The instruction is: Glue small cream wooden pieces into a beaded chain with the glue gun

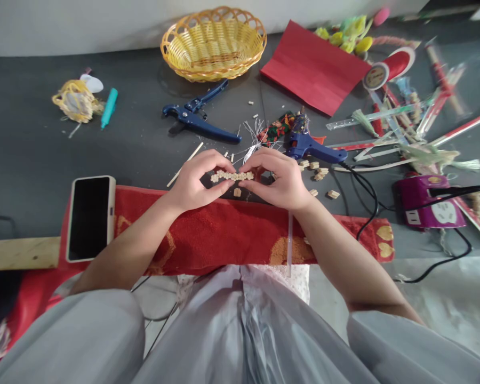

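My left hand (196,181) and my right hand (278,178) pinch the two ends of a short strip of small pale wooden pieces (232,175), holding it level just above the dark table. Both hands have their fingers closed on it. More small wooden pieces (320,173) lie loose to the right of my right hand. A blue glue gun (314,149) lies just behind them, its black cord running toward a purple power strip (428,205). Under my wrists a red cloth (224,234) covers the table's near edge.
A phone (90,216) lies on the cloth at the left. Blue pliers (200,120), a yellow wicker basket (214,42) and red paper (314,66) sit further back. A pile of sticks and tassels (416,128) fills the right. A yellow bundle (76,100) and teal pen (109,106) lie far left.
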The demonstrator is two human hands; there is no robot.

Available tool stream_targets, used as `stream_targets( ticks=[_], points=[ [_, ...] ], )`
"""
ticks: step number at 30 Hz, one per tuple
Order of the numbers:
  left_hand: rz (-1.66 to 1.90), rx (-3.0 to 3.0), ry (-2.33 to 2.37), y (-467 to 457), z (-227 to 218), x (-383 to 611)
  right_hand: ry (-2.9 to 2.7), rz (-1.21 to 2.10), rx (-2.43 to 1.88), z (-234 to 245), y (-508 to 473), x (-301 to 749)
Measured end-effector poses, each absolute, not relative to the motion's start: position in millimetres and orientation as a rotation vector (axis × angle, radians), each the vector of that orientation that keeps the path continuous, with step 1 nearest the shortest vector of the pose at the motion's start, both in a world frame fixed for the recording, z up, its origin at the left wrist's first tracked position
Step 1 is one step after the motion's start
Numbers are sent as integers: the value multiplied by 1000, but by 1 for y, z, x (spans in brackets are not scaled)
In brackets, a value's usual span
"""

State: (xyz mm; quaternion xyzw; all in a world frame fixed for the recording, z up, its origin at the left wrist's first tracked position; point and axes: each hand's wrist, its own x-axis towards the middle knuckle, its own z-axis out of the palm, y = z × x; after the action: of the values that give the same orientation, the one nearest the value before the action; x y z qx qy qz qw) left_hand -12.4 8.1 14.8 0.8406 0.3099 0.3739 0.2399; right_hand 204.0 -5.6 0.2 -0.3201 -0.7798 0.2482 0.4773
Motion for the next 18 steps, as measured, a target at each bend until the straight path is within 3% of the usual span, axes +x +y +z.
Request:
stream_targets(
  ticks=[18],
  points=[
    [1042,2323,898,8,13,-13,-1877,636,-820,1,-4,207]
  ],
)
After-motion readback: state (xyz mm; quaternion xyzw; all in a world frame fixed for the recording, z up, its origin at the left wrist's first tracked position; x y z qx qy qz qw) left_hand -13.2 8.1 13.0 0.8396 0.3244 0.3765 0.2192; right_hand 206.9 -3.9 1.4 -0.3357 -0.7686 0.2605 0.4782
